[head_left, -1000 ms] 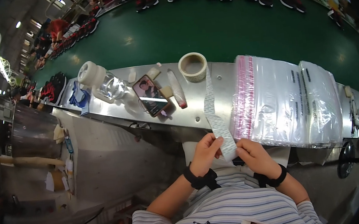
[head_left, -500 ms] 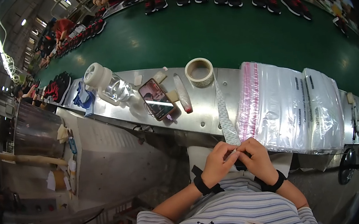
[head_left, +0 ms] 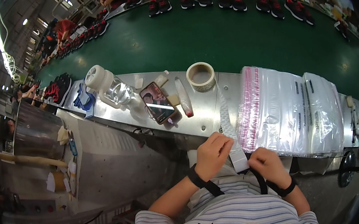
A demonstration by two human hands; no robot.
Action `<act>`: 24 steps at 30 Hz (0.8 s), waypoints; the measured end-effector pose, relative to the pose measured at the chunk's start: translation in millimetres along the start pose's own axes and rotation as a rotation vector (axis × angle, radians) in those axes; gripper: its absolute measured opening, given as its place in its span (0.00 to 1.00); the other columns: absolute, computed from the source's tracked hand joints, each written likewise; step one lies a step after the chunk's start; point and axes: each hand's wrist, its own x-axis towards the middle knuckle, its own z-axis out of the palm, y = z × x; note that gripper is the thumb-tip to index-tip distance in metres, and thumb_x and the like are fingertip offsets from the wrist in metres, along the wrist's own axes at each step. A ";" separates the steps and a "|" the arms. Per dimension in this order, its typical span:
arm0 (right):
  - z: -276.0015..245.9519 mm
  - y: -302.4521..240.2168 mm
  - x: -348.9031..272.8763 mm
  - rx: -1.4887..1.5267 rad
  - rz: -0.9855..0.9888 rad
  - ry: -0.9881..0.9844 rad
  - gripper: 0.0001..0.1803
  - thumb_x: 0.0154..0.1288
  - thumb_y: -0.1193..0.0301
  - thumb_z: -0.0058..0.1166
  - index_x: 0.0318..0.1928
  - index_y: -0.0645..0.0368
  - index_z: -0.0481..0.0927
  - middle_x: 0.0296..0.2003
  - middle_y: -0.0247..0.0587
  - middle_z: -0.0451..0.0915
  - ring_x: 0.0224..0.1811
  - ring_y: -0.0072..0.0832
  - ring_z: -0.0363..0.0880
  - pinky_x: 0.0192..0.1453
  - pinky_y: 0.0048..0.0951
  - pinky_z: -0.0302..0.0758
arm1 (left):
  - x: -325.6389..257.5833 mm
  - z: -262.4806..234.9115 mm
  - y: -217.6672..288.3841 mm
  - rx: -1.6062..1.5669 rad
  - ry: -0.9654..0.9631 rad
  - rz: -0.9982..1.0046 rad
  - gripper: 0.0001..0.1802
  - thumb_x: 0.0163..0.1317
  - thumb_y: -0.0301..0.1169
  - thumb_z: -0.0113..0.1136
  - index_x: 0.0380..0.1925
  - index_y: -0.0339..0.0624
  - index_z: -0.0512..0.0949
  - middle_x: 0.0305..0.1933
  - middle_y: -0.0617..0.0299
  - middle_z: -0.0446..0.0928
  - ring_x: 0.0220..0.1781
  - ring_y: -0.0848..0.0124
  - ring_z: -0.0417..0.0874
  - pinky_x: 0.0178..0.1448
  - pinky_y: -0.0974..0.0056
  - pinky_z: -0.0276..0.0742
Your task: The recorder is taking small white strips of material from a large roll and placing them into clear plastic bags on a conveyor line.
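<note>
A roll of label tape [head_left: 201,77] stands on the steel ledge, and its printed strip [head_left: 226,120] runs down toward me, ending in a plain whitish piece [head_left: 239,159]. My left hand [head_left: 214,156] is closed, thumb and fingertips pinched at the strip's left edge. To the right of the strip's end, my right hand [head_left: 268,164] is closed with its fingers curled; what they hold, if anything, cannot be made out. Beside the strip lies a stack of clear zip bags [head_left: 276,109] with pink seals.
A water bottle [head_left: 112,86], a phone [head_left: 157,102], a slim cutter [head_left: 183,97] and a blue cloth [head_left: 84,98] lie on the ledge. Beyond it runs a green conveyor belt [head_left: 145,45] with black-and-red shoes [head_left: 232,0]. People stand along the far side.
My hands have moved apart from their shared pinch. The left rose a little to the left, the right moved right and down, and the strip's pale end now shows between them.
</note>
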 end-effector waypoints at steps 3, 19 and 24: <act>-26.3 -5.3 16.4 0.037 0.093 0.317 0.06 0.55 0.73 0.56 0.30 0.62 0.74 0.29 0.42 0.73 0.30 0.36 0.73 0.34 0.32 0.70 | 19.1 21.3 -3.2 0.055 -0.117 0.370 0.13 0.55 0.31 0.60 0.38 0.37 0.78 0.42 0.55 0.77 0.44 0.62 0.77 0.46 0.63 0.72; -29.5 56.8 50.7 -0.711 -0.030 0.711 0.15 0.47 0.68 0.61 0.31 0.59 0.69 0.40 0.42 0.69 0.46 0.41 0.66 0.48 0.40 0.62 | 20.3 70.0 -2.5 0.493 -0.530 0.462 0.37 0.57 0.51 0.53 0.57 0.31 0.63 0.62 0.48 0.63 0.66 0.58 0.60 0.65 0.48 0.56; -22.6 42.2 54.1 -0.703 -0.004 0.689 0.15 0.47 0.67 0.61 0.31 0.59 0.70 0.39 0.43 0.68 0.46 0.40 0.66 0.49 0.40 0.62 | 17.1 69.2 -1.1 0.506 -0.516 0.462 0.36 0.57 0.50 0.54 0.57 0.32 0.63 0.62 0.48 0.63 0.67 0.58 0.59 0.65 0.49 0.56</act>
